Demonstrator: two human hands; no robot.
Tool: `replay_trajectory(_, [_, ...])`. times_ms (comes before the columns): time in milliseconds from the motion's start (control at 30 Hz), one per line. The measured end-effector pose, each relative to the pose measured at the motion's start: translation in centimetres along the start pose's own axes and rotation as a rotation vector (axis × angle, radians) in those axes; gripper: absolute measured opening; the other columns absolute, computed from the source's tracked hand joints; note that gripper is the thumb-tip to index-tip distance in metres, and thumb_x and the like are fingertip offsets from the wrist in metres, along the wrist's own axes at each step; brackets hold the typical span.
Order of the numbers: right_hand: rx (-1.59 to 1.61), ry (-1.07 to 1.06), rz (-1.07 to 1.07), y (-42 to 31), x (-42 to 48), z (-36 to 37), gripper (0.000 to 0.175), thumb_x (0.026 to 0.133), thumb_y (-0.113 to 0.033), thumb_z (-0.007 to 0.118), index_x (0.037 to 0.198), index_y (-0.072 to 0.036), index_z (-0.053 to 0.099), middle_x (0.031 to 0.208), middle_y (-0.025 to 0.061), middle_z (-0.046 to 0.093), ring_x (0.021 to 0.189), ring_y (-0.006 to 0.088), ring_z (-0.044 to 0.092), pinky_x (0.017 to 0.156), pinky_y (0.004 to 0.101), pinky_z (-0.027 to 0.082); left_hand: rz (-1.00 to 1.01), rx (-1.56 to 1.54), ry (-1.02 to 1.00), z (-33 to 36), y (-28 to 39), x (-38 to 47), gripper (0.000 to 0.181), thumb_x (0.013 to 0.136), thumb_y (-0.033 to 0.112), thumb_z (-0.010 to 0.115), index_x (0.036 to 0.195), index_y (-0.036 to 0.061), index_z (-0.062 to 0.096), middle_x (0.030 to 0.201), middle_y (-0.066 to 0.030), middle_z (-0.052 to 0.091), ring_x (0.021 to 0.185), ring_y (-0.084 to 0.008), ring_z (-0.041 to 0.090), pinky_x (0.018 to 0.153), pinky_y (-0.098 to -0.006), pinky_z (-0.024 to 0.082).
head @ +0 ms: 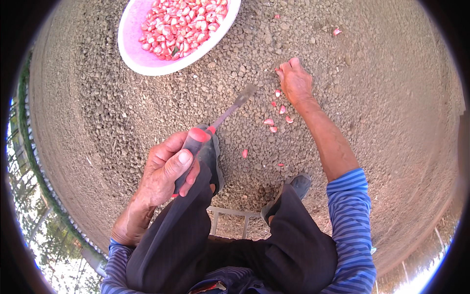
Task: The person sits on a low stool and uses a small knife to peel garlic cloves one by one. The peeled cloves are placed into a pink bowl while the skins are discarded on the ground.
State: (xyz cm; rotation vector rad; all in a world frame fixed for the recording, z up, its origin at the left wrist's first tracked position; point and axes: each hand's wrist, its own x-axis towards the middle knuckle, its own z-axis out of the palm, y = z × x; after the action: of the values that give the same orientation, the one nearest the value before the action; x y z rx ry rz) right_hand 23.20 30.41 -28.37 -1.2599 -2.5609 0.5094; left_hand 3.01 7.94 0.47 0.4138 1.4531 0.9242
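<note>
My left hand [165, 167] is closed around the grey-and-red handle of a hand tool [226, 117]. Its shaft ends in a flat, soil-coated blade that points up and to the right over the ground. My right hand [296, 81] reaches down to the crumbly soil, fingers bent together. A bit of pink-red shows at its fingertips, probably a garlic clove [277, 70]. Below that hand, several loose pink-red garlic cloves [282, 109] lie scattered on the soil. A pink basin with a white rim [128, 58] stands at the upper left, holding many such cloves [183, 27].
Dry, lumpy soil [121, 106] spreads all around. Single cloves lie farther out, one at the upper right [336, 32]. My shoes [301, 185] rest on the soil, with a pale metal frame [235, 212] between my legs. Greenery [47, 235] borders the field at the far left.
</note>
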Motion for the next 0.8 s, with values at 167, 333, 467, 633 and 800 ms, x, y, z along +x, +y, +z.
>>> replay_trajectory(167, [0.100, -0.007, -0.055, 0.9, -0.6, -0.6, 0.012, 0.090, -0.022, 0.069, 0.098, -0.016, 0.063, 0.102, 0.0043, 0.057, 0.087, 0.0261, 0.067, 0.069, 0.0436, 0.056, -0.007, -0.017, 0.022, 0.2, -0.1, 0.0, 0.060, 0.100, 0.048, 0.056, 0.133, -0.0026, 0.057, 0.059, -0.0019, 0.053, 0.041, -0.0063, 0.043, 0.042, -0.0212, 0.035])
replay_trajectory(333, [-0.004, -0.051, -0.301, 2.1, -1.0, -1.2, 0.030, 0.087, -0.012, 0.068, 0.115, -0.022, 0.068, 0.109, 0.0006, 0.060, 0.092, 0.0232, 0.067, 0.074, 0.0391, 0.058, -0.023, -0.001, 0.013, 0.1, 0.0, 0.1, 0.060, 0.100, 0.048, 0.056, 0.133, -0.0025, 0.057, 0.059, -0.0017, 0.053, 0.042, -0.0062, 0.044, 0.043, -0.0213, 0.036])
replay_trajectory(467, [-0.077, -0.109, -0.337, 2.6, -1.2, -1.0, 0.041, 0.083, -0.007, 0.067, 0.121, -0.023, 0.067, 0.113, -0.0001, 0.060, 0.099, 0.0211, 0.065, 0.078, 0.0366, 0.058, -0.037, 0.001, 0.013, 0.2, 0.0, 0.1, 0.061, 0.100, 0.049, 0.056, 0.133, -0.0020, 0.057, 0.059, -0.0016, 0.053, 0.042, -0.0060, 0.044, 0.043, -0.0211, 0.036])
replay_trajectory(633, [-0.080, -0.106, -0.341, 2.5, -1.3, -0.9, 0.043, 0.084, -0.006, 0.065, 0.124, -0.021, 0.066, 0.115, 0.0005, 0.060, 0.100, 0.0217, 0.065, 0.079, 0.0370, 0.058, -0.036, -0.002, 0.002, 0.2, 0.0, 0.1, 0.061, 0.100, 0.050, 0.057, 0.133, -0.0017, 0.057, 0.059, -0.0017, 0.053, 0.042, -0.0059, 0.044, 0.043, -0.0209, 0.036])
replay_trajectory(800, [-0.059, -0.145, -0.289, 1.8, -0.8, -1.1, 0.036, 0.089, -0.009, 0.062, 0.123, -0.019, 0.066, 0.114, 0.0029, 0.060, 0.102, 0.0245, 0.065, 0.082, 0.0397, 0.057, -0.029, -0.009, -0.008, 0.1, -0.2, 0.2, 0.062, 0.099, 0.050, 0.057, 0.133, -0.0022, 0.057, 0.060, -0.0017, 0.053, 0.042, -0.0059, 0.044, 0.043, -0.0210, 0.036])
